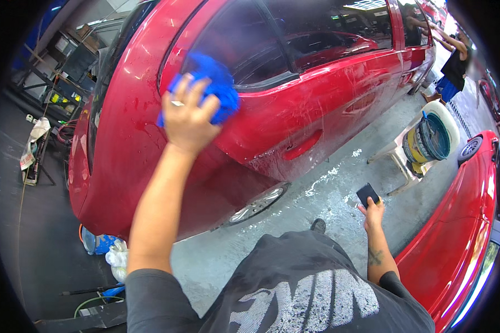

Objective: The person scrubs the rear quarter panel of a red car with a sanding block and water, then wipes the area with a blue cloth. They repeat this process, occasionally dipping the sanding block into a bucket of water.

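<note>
My left hand (pixel 191 114), with a ring on one finger, presses a blue cloth (pixel 223 89) on the red car (pixel 150 200) at the rear corner of the side window. Wet streaks and drops show on the paint around the cloth and along the rear door (pixel 304 112). Low at the right, away from the bodywork, my right hand (pixel 374 210) holds a dark, flat, rectangular object (pixel 367 194), perhaps a sanding block or a phone; its kind is unclear.
A bucket (pixel 427 139) stands on a white plastic chair (pixel 446 112). Another red car (pixel 450 224) is close at my right. Beyond the chair, a person (pixel 456 62) reaches to the car. The floor (pixel 329 187) is wet. Shelves and a blue container (pixel 102 243) lie left.
</note>
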### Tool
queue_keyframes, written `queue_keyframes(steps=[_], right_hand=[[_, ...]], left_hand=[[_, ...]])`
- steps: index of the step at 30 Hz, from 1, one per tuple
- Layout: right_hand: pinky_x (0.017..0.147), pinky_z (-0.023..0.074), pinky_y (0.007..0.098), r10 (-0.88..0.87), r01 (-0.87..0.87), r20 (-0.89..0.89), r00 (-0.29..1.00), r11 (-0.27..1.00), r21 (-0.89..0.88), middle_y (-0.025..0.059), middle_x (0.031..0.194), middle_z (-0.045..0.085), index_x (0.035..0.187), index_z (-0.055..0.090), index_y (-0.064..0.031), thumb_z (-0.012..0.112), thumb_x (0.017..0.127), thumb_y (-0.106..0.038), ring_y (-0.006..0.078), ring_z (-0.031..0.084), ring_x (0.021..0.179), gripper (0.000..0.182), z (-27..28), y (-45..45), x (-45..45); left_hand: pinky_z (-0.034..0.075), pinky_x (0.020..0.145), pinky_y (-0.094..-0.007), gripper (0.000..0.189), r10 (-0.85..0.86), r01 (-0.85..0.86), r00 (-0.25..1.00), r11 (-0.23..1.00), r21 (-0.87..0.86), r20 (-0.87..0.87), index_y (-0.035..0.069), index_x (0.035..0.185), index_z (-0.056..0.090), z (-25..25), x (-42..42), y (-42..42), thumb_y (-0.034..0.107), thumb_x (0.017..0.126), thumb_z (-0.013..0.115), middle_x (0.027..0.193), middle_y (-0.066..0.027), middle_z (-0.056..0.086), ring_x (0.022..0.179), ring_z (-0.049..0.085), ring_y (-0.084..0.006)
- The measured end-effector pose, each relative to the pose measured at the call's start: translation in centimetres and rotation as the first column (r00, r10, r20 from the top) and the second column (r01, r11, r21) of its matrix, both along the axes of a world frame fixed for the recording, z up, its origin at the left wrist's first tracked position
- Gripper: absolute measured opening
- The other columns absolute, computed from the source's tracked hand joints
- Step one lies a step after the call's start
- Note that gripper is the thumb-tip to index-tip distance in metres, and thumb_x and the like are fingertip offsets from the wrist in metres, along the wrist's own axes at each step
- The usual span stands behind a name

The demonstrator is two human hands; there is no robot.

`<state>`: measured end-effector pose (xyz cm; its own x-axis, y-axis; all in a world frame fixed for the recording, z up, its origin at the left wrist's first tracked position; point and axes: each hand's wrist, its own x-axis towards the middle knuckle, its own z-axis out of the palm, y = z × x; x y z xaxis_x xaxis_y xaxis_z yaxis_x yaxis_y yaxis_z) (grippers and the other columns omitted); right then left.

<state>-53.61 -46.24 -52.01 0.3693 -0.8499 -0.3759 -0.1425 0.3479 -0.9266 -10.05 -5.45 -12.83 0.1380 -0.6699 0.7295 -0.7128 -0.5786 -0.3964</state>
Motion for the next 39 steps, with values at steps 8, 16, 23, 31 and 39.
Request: queue_keyframes(steps=[8, 16, 23, 31, 39], right_hand=[[0.076, 0.0695, 0.0404, -0.027, 0.019, 0.042, 0.999, 0.986, 0.167, 0.0005, 0.107, 0.069, 0.116, 0.067, -0.0130, 0.085, 0.104, -0.014, 0.0156, 0.070, 0.092, 0.022, 4.5, -2.4, 0.4], [0.097, 0.0688, 0.0535, 0.115, -0.147, 0.152, 0.982, 0.966, 0.215, 0.0106, 0.131, 0.060, 0.131, 0.055, -0.0126, 0.053, 0.092, 0.013, 0.0222, 0.066, 0.117, 0.046, 7.7, -1.2, 5.9], [0.117, 0.0557, 0.0450, 0.448, -0.548, 0.390, 0.805, 0.812, 0.199, 0.0052, 0.167, 0.057, 0.177, 0.050, -0.0204, 0.070, 0.112, -0.006, 0.0231, 0.060, 0.145, 0.069, 18.0, 9.3, 17.3], [0.136, 0.0363, 0.0570, 0.613, -0.186, -0.243, 0.752, -0.157, -0.970, 0.0168, 0.177, 0.054, 0.169, 0.058, -0.0122, 0.067, 0.113, -0.021, 0.0411, 0.045, 0.166, 0.058, 27.8, 25.8, 32.4], [0.139, 0.0150, 0.0718, 0.484, -0.291, -0.452, 0.749, -0.374, -0.881, 0.0116, 0.186, 0.043, 0.173, 0.055, -0.0182, 0.075, 0.106, -0.032, 0.0351, 0.029, 0.176, 0.071, 17.2, 25.5, 30.5]], left_hand=[[0.056, 0.100, -0.0542, 0.006, -0.261, 0.303, 0.930, 0.943, 0.139, -0.259, 0.022, 0.093, 0.073, -17.9, -7.1, -13.3, 0.027, 0.091, 0.072, 0.117, -0.0063, 0.075, 0.132, 0.070, -0.0350], [0.051, 0.075, -0.0465, 0.019, -0.325, 0.372, 0.894, 0.922, 0.110, -0.308, 0.019, 0.080, 0.066, -10.3, -4.5, -9.9, 0.023, 0.069, 0.082, 0.092, -0.0053, 0.066, 0.090, 0.070, -0.0291], [0.058, 0.086, -0.0529, 0.031, 0.005, -0.012, 0.992, 0.999, 0.053, 0.124, 0.014, 0.084, 0.072, 7.9, 3.1, 4.0, 0.025, 0.070, 0.098, 0.104, -0.0133, 0.073, 0.097, 0.071, -0.0388], [0.054, 0.108, -0.0526, 0.049, 0.162, -0.115, 0.960, 0.972, -0.206, 0.230, 0.021, 0.121, 0.080, 10.8, 10.3, 9.9, 0.033, 0.078, 0.099, 0.128, -0.0121, 0.072, 0.123, 0.067, -0.0394], [0.054, 0.107, -0.0524, 0.052, 0.125, -0.045, 0.951, 0.961, -0.273, 0.283, 0.025, 0.122, 0.080, 9.0, 11.4, 10.0, 0.037, 0.076, 0.099, 0.127, -0.0093, 0.072, 0.122, 0.067, -0.0380]])
